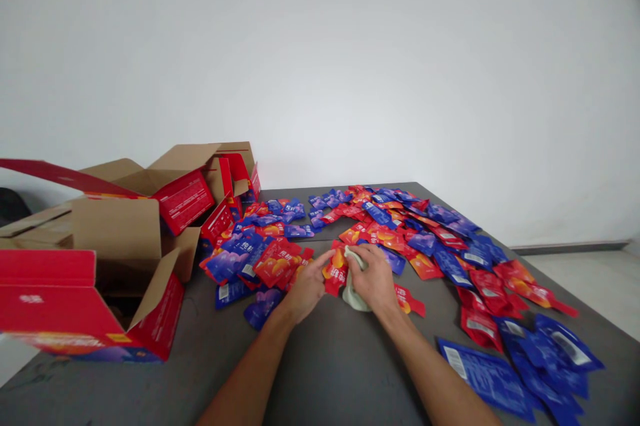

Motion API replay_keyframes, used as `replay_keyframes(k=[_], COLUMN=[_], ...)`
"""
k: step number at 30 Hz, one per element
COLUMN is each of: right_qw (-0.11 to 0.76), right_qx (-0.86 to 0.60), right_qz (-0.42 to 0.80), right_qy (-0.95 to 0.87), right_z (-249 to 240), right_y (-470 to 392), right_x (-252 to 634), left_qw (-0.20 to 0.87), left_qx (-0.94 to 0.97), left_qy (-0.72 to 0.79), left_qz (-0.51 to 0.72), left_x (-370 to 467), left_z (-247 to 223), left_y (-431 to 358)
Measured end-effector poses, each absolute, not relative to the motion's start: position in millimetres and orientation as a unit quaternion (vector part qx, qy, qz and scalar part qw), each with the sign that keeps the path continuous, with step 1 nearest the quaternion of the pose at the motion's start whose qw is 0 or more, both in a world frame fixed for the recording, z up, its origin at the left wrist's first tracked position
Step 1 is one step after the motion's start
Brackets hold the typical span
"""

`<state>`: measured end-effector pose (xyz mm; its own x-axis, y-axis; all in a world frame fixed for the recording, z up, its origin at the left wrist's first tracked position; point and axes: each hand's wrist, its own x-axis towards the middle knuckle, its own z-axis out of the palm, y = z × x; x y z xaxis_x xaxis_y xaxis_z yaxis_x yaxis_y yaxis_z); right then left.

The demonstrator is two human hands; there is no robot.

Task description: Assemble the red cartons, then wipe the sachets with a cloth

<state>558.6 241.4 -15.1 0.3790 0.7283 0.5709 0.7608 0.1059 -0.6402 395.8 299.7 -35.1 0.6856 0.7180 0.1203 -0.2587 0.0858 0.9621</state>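
A red pouch (336, 271) with orange fruit printed on it lies flat on the dark table in front of me. My left hand (306, 289) is at its left edge, forefinger reaching to the pouch and the other fingers curled, holding it down. Bunched under the fingers of my right hand (373, 274) is a pale cloth (356, 298), pressed against the pouch's right side. Another red pouch (410, 301) pokes out to the right of that hand. Left of my left hand lies a pile of red and blue pouches (277, 262).
Opened red cardboard boxes (55, 296) with flaps up stand along the left. Many red and blue pouches (440, 239) spread over the table's right side, with blue ones (485, 373) near the front right. A white wall (350, 66) rises behind the table (330, 373).
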Motion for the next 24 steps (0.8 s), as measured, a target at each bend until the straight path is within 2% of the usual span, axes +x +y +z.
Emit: replay_keyframes(k=[3,6,10,12,14,16,20,24], right_qw=[0.507,0.526,0.54,0.543,0.546,0.548,0.548,0.477], right_qx=[-0.671,-0.657,-0.632,-0.627,-0.625,-0.622,-0.581,-0.511], right_qz=[-0.024,-0.023,-0.02,-0.022,-0.024,-0.027,-0.022,0.027], right_qy=[-0.54,-0.541,-0.556,-0.559,-0.558,-0.559,-0.602,-0.714], right_z=[-12,-9,-6,-4,-3,-2,-4,-12], right_y=[240,238,236,235,234,233,230,227], right_x=[562,561,556,554,553,552,545,527], left_qw=[0.742,0.711,0.557,0.463,0.413,0.43,0.584,0.709], left_qx=[0.545,0.547,0.635,0.686,0.698,0.671,0.533,0.42], left_qy=[0.191,0.238,0.349,0.367,0.367,0.367,0.334,0.261], left_qz=[0.342,0.372,0.406,0.425,0.455,0.479,0.513,0.502], left_x=[396,397,394,391,389,390,399,404], left_z=[-37,-39,-38,-36,-33,-32,-34,-34], left_y=[302,307,313,314,315,314,309,304])
